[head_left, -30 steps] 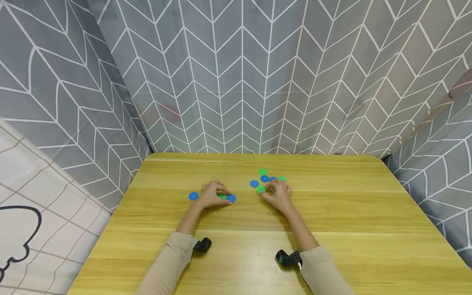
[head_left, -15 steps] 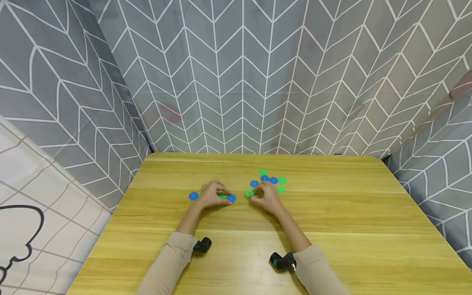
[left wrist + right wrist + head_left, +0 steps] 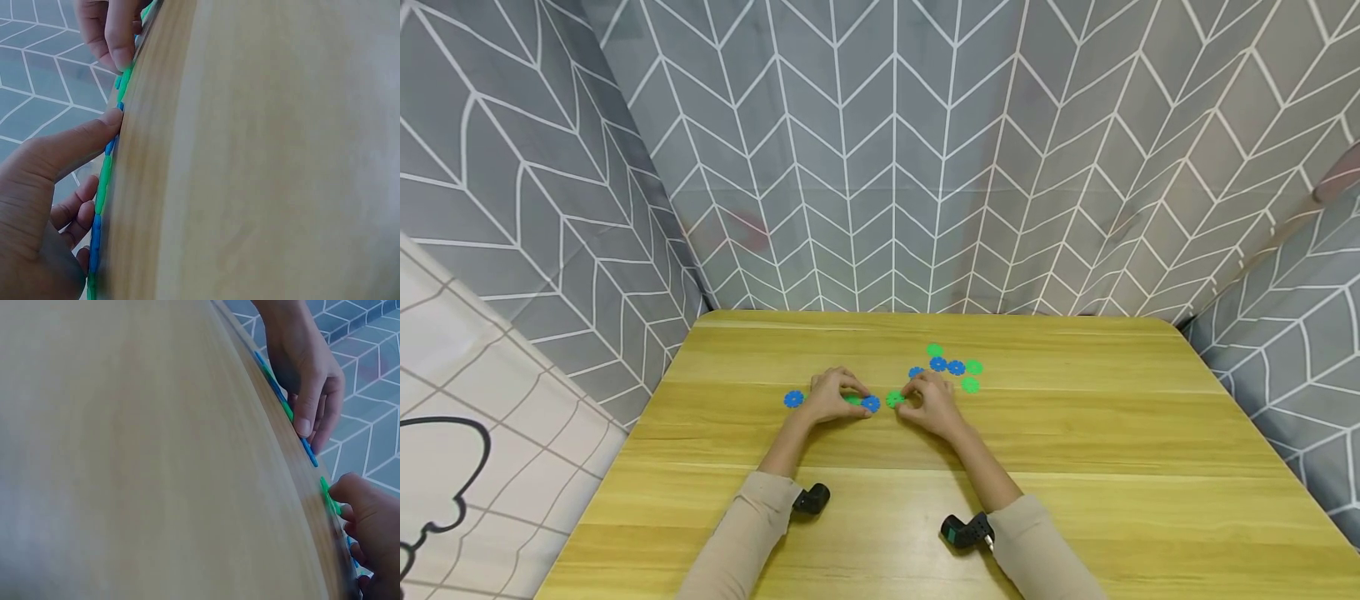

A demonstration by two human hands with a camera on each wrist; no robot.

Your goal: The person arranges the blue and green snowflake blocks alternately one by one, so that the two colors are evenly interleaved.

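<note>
In the head view, my left hand pinches a blue notched plastic disc by its edges, between thumb and fingers. Partly covered by that hand, a row of flat discs runs leftward and ends in another blue disc. The left wrist view shows this row edge-on, with a green disc and a blue disc under the palm. Just right of the pinched blue disc, my right hand pinches a green notched disc by its right side. A narrow gap separates the two discs.
Beyond the right hand lie loose discs: a partly hidden blue one, a blue pair, and several green ones. They rest on the wooden table, whose far edge meets a patterned grey curtain.
My right hand has brought the green disc leftward and slightly nearer, from the loose discs to beside the blue disc. My left hand has kept its place.
</note>
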